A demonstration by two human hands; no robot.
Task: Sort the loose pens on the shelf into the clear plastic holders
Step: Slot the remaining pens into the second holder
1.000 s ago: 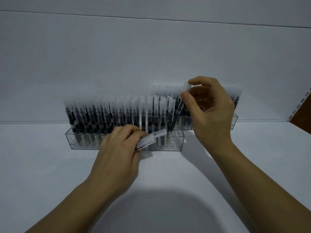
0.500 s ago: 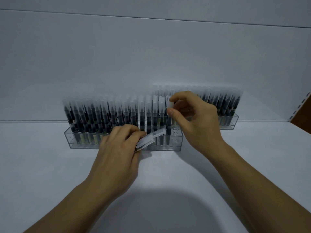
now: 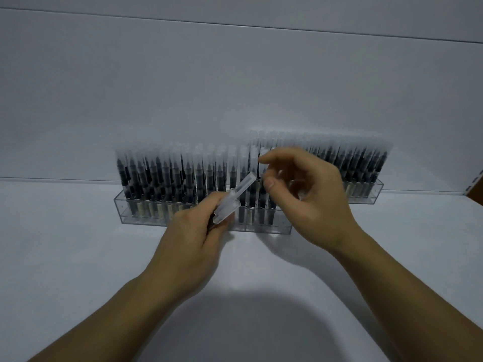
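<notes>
Two clear plastic holders stand on the white shelf, the near holder [image 3: 136, 209] at left and the far holder [image 3: 376, 194] at right behind it. Both are packed with upright black pens with frosted caps [image 3: 183, 171]. My left hand [image 3: 194, 236] grips a few loose pens [image 3: 236, 197], their clear caps pointing up and right in front of the near holder. My right hand [image 3: 304, 194] hovers just right of those caps, thumb and forefinger apart, with nothing held.
The white shelf floor [image 3: 78, 257] spreads out in front, with a white back panel [image 3: 235, 87] behind the holders. A perforated upright and a brown edge [image 3: 477, 186] show at the far right.
My right hand set its pen down into the near holder, let go and drew back slightly. My left hand tilted its loose pens upward toward the right hand.
</notes>
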